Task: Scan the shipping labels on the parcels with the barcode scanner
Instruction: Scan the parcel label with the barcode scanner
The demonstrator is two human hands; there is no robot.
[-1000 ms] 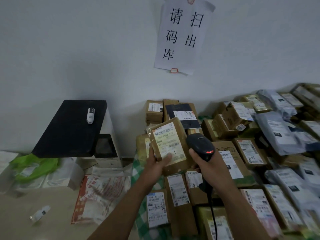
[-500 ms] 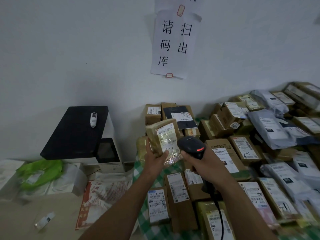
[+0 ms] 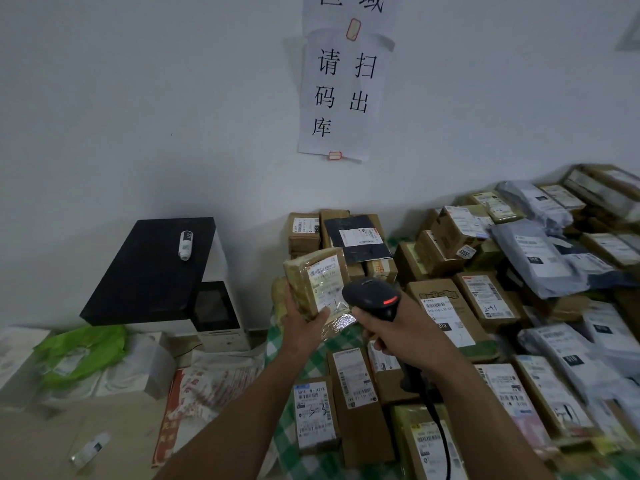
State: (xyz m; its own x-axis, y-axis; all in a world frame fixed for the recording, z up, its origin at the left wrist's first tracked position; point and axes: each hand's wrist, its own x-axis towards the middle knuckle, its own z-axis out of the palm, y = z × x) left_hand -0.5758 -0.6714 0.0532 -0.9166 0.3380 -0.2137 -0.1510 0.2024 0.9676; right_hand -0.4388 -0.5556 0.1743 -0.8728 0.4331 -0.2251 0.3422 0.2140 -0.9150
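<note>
Low in the centre of the frame, the right hand (image 3: 398,336) is clenched round the grip of the scanner (image 3: 372,296). The scanner's red light is lit and its head is just beside the parcel (image 3: 304,289). The left hand (image 3: 303,322) grasps that parcel from below, thumb on its face, and holds it tilted above the desk (image 3: 311,363). The label (image 3: 325,280) lies under glossy wrap. The scan likely goes best with the label turned square to the scanner, the thumb off the barcode and the glare tipped away. Further off, at right, the pile (image 3: 485,299) waits.
</note>
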